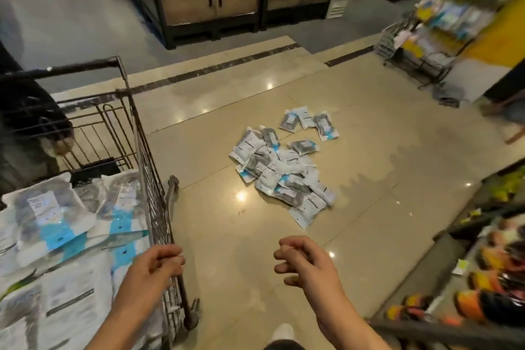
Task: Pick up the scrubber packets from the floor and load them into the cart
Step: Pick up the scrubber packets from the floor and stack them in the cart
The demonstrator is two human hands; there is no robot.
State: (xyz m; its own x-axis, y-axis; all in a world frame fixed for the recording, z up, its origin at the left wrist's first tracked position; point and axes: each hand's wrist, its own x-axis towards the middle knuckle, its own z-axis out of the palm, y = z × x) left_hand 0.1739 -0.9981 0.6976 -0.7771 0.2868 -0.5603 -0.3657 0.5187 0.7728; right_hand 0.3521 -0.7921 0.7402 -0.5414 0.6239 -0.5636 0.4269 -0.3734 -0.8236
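A glossy beige tiled floor reflects ceiling lights, with a dark inlaid strip running across it farther off. Beyond the strip stand two dark-framed display units with wooden cabinet doors. At the upper right a wire rack carries blurred pale and yellow packets. Along the right edge a low shelf holds orange and dark goods, too blurred to identify. A white shoe shows at the bottom edge.

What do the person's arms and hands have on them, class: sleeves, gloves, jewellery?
Nothing shows on either one. The left hand and right hand are bare, with no gloves, rings or watch in view, and both forearms are uncovered down to the frame's edge.
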